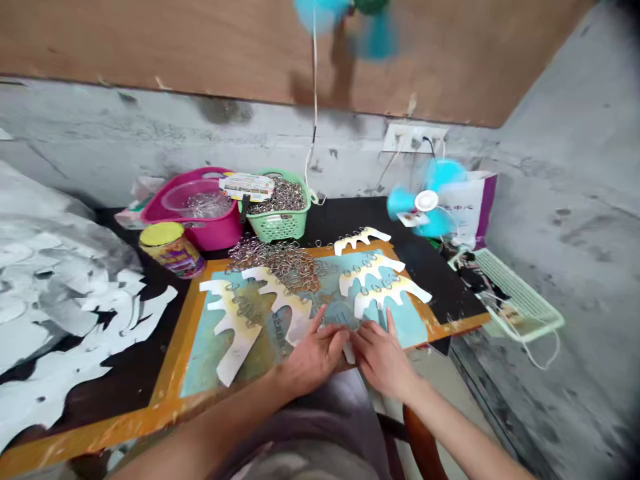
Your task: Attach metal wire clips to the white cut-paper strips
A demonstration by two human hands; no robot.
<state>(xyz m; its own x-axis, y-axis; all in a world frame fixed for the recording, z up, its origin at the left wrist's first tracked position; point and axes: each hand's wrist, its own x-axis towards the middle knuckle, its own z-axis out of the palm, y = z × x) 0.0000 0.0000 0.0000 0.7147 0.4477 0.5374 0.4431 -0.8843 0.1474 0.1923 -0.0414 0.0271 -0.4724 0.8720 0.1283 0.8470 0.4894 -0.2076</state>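
At the front edge of the blue board, my left hand and my right hand meet, fingers pinched together. Between them part of a small white piece shows; the fingers cover most of it. Left of my hands lie two white-and-yellow notched cut-outs, one long piece and another, with metal rings along them. Beyond my right hand several more ringed cut-outs lie on the board. A loose pile of metal rings spreads at the board's back edge.
A pink basket and a green basket of metal rings stand by the wall, beside a yellow-lidded tub. White cut-outs heap at left. A blue fan spins at right, near a pale green tray.
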